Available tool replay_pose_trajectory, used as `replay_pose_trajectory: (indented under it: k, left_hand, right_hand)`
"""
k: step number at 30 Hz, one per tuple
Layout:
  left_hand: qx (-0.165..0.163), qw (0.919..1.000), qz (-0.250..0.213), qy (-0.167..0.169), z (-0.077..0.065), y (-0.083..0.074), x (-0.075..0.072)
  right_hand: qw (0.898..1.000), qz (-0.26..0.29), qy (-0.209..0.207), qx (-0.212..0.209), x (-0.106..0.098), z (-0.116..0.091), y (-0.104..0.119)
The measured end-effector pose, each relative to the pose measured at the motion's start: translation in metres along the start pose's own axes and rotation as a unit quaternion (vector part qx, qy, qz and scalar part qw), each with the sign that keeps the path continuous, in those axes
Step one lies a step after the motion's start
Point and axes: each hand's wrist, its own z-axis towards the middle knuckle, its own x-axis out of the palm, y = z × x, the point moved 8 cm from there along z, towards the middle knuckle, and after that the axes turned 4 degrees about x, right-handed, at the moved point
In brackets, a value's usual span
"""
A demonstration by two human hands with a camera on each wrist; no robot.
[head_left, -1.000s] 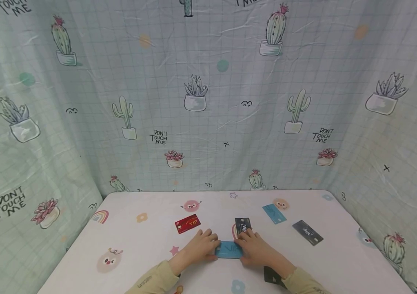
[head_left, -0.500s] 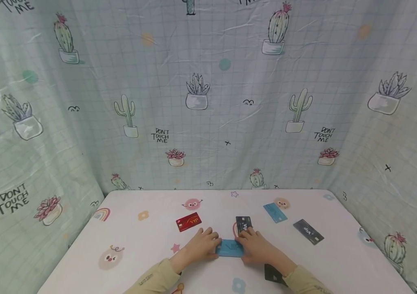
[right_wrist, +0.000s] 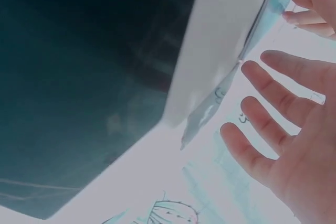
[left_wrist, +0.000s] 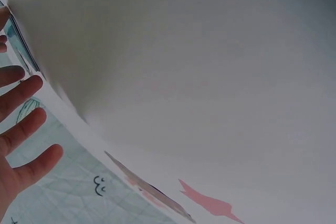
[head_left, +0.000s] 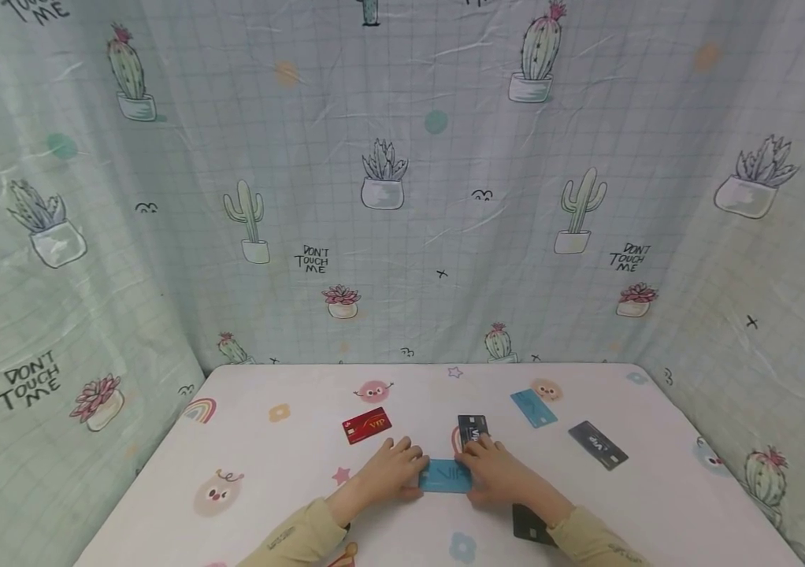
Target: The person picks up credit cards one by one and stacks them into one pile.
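A blue VIP card [head_left: 445, 476] lies flat between the two hands at the front middle of the table. My left hand [head_left: 394, 470] holds its left end with thumb and fingertips. At the right end my right hand [head_left: 498, 474] grips it the same way, covering that edge. Just beyond the right fingers, a dark VIP card [head_left: 472, 428] is partly covered by them. Under the right forearm another black card [head_left: 530, 525] shows in part. The left wrist view catches the spread left fingers [left_wrist: 23, 95]; the right wrist view shows the right fingers [right_wrist: 268, 93] spread.
A red VIP card [head_left: 367, 425] lies beyond the left hand. Farther right are a second blue card [head_left: 533, 408] and a dark grey card [head_left: 598, 445]. The white table [head_left: 289, 457] has printed cartoon figures. A cactus-print curtain [head_left: 402, 260] surrounds it.
The view has shifted slightly. Both hands keep their places at the ends of the blue card, and the other cards lie as before.
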Motion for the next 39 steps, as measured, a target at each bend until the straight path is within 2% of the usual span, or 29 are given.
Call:
replay_pose_trajectory:
  k: [5, 9, 16, 23, 28, 39]
  left_hand:
    - [-0.015, 0.9998, -0.010, 0.005, -0.005, 0.003, -0.003]
    - [-0.017, 0.9998, -0.006, -0.004, -0.010, 0.007, -0.006]
    - [-0.020, 0.9995, 0.002, -0.023, -0.019, 0.014, -0.006]
    - [-0.019, 0.9993, -0.003, -0.033, -0.030, 0.023, -0.009]
    - [-0.025, 0.9985, -0.008, -0.048, -0.037, 0.030, -0.014]
    - [-0.029, 0.9977, 0.012, -0.060, -0.047, 0.045, -0.012]
  right_hand:
    - [0.999, -0.018, -0.017, -0.020, -0.006, 0.003, 0.001]
    - [0.999, -0.032, -0.028, -0.033, -0.012, 0.005, 0.002]
    - [0.998, -0.029, -0.037, -0.036, -0.019, 0.008, 0.004]
    - [0.996, -0.022, -0.063, -0.061, -0.031, 0.012, 0.010]
    - [0.997, 0.000, -0.060, -0.051, -0.033, 0.023, 0.010]
    - [0.997, -0.015, -0.067, -0.046, -0.035, 0.046, 0.020]
